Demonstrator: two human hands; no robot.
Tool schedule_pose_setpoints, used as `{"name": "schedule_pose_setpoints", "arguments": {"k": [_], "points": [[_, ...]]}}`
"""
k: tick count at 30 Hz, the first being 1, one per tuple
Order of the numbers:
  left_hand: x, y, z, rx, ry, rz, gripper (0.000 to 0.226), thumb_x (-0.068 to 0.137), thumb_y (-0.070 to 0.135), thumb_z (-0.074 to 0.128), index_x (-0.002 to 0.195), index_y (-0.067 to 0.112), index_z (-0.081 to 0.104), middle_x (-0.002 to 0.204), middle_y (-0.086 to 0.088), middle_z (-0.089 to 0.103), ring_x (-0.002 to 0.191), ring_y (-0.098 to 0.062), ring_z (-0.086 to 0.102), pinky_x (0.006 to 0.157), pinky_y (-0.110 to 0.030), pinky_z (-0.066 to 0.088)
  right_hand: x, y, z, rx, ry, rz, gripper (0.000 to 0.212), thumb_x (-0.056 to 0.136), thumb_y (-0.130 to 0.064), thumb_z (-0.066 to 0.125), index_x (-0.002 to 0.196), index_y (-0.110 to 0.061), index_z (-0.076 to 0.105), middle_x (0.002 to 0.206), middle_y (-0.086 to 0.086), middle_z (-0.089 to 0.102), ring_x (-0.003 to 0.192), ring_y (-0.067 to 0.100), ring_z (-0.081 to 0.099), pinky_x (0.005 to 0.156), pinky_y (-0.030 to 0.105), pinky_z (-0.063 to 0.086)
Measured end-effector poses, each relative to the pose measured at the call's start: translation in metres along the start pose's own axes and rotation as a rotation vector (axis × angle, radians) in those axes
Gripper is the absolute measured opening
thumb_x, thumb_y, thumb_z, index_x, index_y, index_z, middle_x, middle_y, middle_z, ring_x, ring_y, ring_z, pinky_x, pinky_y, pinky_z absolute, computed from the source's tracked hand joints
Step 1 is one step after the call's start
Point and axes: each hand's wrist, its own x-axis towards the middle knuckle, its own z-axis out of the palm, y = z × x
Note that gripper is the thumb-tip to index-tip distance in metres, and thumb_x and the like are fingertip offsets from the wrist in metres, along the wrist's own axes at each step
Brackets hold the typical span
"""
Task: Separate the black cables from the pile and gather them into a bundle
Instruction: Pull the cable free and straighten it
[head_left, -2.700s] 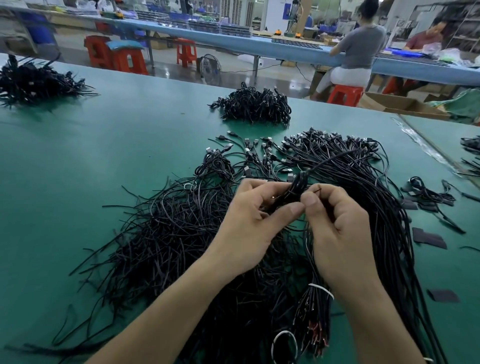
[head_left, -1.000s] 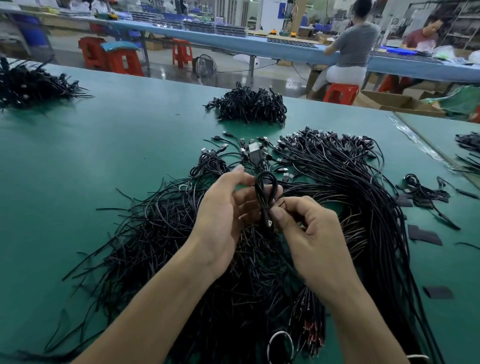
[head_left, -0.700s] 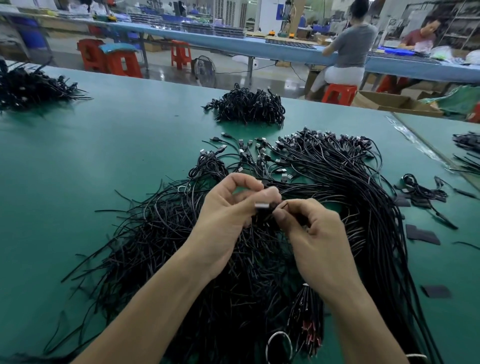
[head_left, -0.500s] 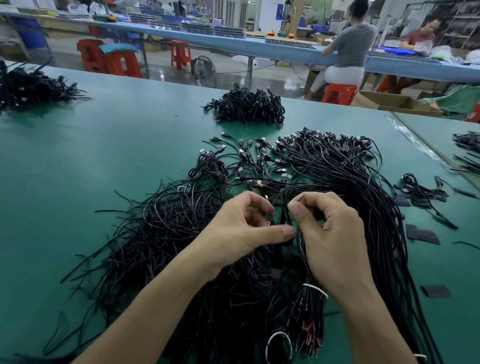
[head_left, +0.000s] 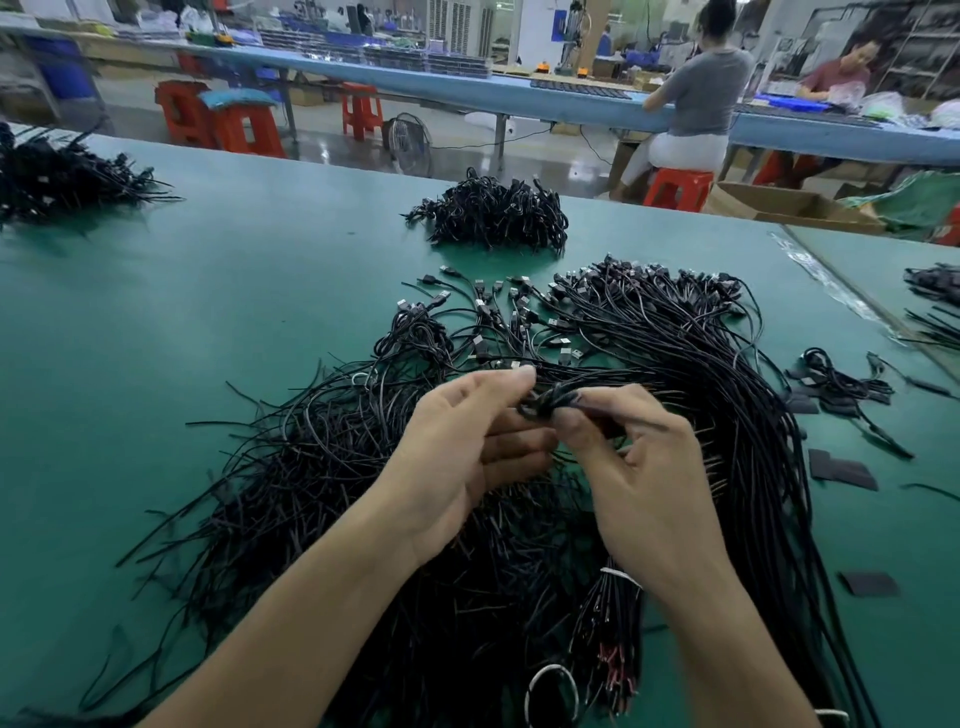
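A broad pile of loose black cables (head_left: 322, 467) with plug ends covers the green table (head_left: 182, 312) in front of me. Above its middle I hold a small folded bunch of black cable (head_left: 545, 402). My left hand (head_left: 467, 452) pinches one end of it between thumb and fingertips. My right hand (head_left: 639, 467) pinches the other end, and strands trail off to the right. A tied bunch with a white band (head_left: 613, 623) lies under my right wrist.
A finished heap of bundled cables (head_left: 491, 213) sits farther back, another (head_left: 52, 176) at the far left. Dark flat patches (head_left: 841, 470) and stray cables (head_left: 841, 387) lie to the right. People sit at a blue bench (head_left: 467, 93) beyond the table.
My hands have lifted slightly and drawn a little apart. The cable bunch now lies sideways between my fingertips rather than upright, and my left fingers have spread.
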Motion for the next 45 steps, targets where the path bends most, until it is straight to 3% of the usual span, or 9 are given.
{"name": "schedule_pose_setpoints", "arguments": {"k": [3, 11, 20, 26, 31, 35, 38, 41, 45], "points": [[-0.001, 0.006, -0.004, 0.097, 0.035, 0.059, 0.055, 0.059, 0.023, 0.082, 0.109, 0.01, 0.065, 0.078, -0.005, 0.07, 0.062, -0.012, 0.065, 0.057, -0.025, 0.058, 0.0, 0.002, 0.001, 0.0, -0.076, 0.05, 0.015, 0.092, -0.014, 0.068, 0.085, -0.025, 0.073, 0.088, -0.003, 0.064, 0.082, 0.008, 0.061, 0.068, 0.02, 0.047], [0.006, 0.005, -0.012, 0.257, -0.025, 0.177, 0.042, 0.069, 0.0, 0.085, 0.102, 0.022, 0.07, 0.096, -0.009, 0.075, 0.078, -0.022, 0.072, 0.063, -0.03, 0.059, 0.0, 0.007, -0.002, -0.105, -0.06, 0.055, 0.012, 0.088, -0.022, 0.074, 0.086, -0.034, 0.072, 0.077, -0.015, 0.065, 0.066, 0.0, 0.059, 0.058, 0.011, 0.044], [0.113, 0.024, -0.059, 0.838, 0.51, 0.445, 0.043, 0.087, 0.012, 0.076, 0.119, 0.031, 0.054, 0.104, 0.002, 0.068, 0.087, -0.015, 0.068, 0.086, -0.033, 0.056, -0.001, 0.042, -0.015, -0.508, -0.09, 0.412, 0.021, 0.095, -0.034, 0.064, 0.114, -0.026, 0.063, 0.095, -0.011, 0.062, 0.088, 0.009, 0.06, 0.084, 0.036, 0.054], [0.146, 0.032, -0.081, 1.16, 0.443, 0.244, 0.059, 0.097, 0.021, 0.061, 0.15, 0.025, 0.035, 0.151, -0.012, 0.04, 0.138, -0.031, 0.038, 0.115, -0.044, 0.029, -0.004, 0.045, -0.004, -0.669, -0.064, 0.436, 0.037, 0.092, -0.046, 0.063, 0.12, -0.023, 0.054, 0.105, -0.007, 0.049, 0.079, 0.006, 0.045, 0.068, 0.024, 0.039], [0.124, 0.027, -0.067, 1.272, 0.44, 0.445, 0.024, 0.095, 0.012, 0.061, 0.115, 0.025, 0.062, 0.135, -0.005, 0.055, 0.13, -0.021, 0.044, 0.113, -0.037, 0.03, 0.015, 0.041, 0.009, -0.897, -0.076, 0.487, 0.041, 0.089, -0.056, 0.061, 0.105, -0.018, 0.054, 0.103, -0.001, 0.05, 0.091, 0.02, 0.053, 0.074, 0.033, 0.044], [0.095, 0.019, -0.041, 1.224, 0.252, 0.545, 0.03, 0.093, -0.003, 0.057, 0.098, 0.025, 0.064, 0.116, 0.001, 0.064, 0.104, -0.008, 0.056, 0.104, -0.03, 0.044, 0.026, 0.04, 0.006, -0.891, 0.014, 0.432, 0.027, 0.099, -0.037, 0.053, 0.102, -0.012, 0.064, 0.101, 0.004, 0.058, 0.088, 0.025, 0.058, 0.076, 0.035, 0.049], [0.078, 0.008, -0.027, 1.253, -0.045, 0.528, 0.045, 0.087, -0.01, 0.055, 0.118, 0.022, 0.065, 0.117, 0.007, 0.063, 0.109, -0.005, 0.055, 0.106, -0.035, 0.045, 0.021, 0.029, 0.005, -0.738, 0.082, 0.196, 0.025, 0.101, -0.034, 0.051, 0.092, -0.016, 0.066, 0.088, -0.001, 0.052, 0.078, 0.019, 0.052, 0.069, 0.029, 0.038], [0.066, -0.005, -0.016, 1.259, -0.318, 0.556, 0.07, 0.087, -0.002, 0.056, 0.143, 0.039, 0.046, 0.135, 0.004, 0.053, 0.128, -0.014, 0.045, 0.111, -0.042, 0.038, 0.011, 0.006, 0.009, -0.282, -0.148, 0.09, 0.028, 0.097, -0.029, 0.059, 0.071, -0.02, 0.057, 0.068, -0.005, 0.057, 0.058, 0.004, 0.05, 0.055, 0.02, 0.038], [0.073, -0.023, -0.008, 1.399, -0.485, 0.548, 0.037, 0.1, 0.023, 0.055, 0.131, 0.044, 0.058, 0.144, 0.01, 0.044, 0.137, -0.011, 0.032, 0.118, -0.04, 0.02, -0.01, -0.013, 0.006, -0.051, -0.439, 0.106, 0.048, 0.093, -0.051, 0.056, 0.058, -0.018, 0.052, 0.045, -0.01, 0.045, 0.04, 0.002, 0.038, 0.043, 0.014, 0.03]]}}
